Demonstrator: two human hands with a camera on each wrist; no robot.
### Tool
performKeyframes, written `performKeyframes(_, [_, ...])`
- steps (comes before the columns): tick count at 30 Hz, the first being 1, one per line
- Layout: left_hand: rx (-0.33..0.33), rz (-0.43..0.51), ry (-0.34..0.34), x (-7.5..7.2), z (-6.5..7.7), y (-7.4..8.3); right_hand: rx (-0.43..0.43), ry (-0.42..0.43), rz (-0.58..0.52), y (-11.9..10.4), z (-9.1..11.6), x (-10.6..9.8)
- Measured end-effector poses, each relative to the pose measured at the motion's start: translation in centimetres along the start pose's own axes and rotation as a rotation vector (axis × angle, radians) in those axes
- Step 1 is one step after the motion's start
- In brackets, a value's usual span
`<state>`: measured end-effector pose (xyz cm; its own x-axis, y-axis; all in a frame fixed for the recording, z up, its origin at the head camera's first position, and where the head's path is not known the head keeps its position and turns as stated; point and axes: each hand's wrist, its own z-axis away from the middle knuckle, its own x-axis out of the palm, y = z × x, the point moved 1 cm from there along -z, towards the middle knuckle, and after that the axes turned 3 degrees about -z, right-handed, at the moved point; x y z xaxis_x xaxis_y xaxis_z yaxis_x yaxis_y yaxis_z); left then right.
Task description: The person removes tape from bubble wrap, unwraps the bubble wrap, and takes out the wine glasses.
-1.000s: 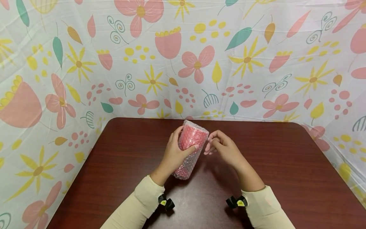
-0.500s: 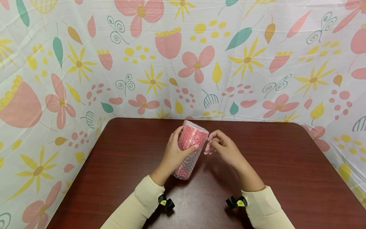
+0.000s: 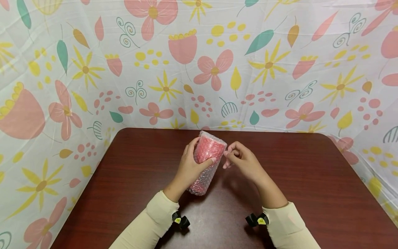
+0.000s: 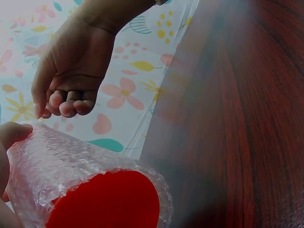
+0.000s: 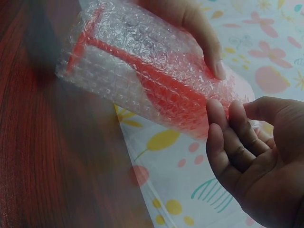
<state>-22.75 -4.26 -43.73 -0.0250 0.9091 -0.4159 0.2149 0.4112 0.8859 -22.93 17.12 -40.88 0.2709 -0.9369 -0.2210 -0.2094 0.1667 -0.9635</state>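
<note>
1. The left hand (image 3: 190,164) is clamped on the wrapped cylinder (image 3: 212,147), thumb laid across its upper face and the fingers going round the left side. I take that as steadying: it keeps the roll from turning and leaves the other side within reach.

2. The right hand (image 3: 245,160) is bent in from the right, thumb and index tips close together at the cylinder's right side, near its far end; the other fingers are loosely curled. I can't tell from here whether a bit of film is caught between those tips. My guess is they're placed there to work at the wrap's edge.

3. So the cylinder sits between the two hands: within the left hand's grasp, and just to the left of the right hand's fingertips.

4. Around it goes clear bubble wrap (image 4: 71,152), with a plain red end (image 4: 114,204) showing through at the near side.

5. The cylinder slants over the middle of the tabletop (image 3: 124,186), its upper end toward the far edge and its lower end toward the near edge. Whether that lower end rests on the wood, I can't say.

6. Past the far edge and the far-left corner hangs a flowered cloth (image 3: 121,97).
</note>
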Motion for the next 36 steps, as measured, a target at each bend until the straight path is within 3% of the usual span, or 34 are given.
performKeyframes(23, [0.013,-0.027,0.032,0.05,0.04,0.02,-0.013,-0.015,-0.018,-0.34,0.27,0.09])
performKeyframes(36, [0.034,-0.042,0.031,0.0,0.03,0.1,0.037,-0.039,-0.008,0.08,0.01,0.02])
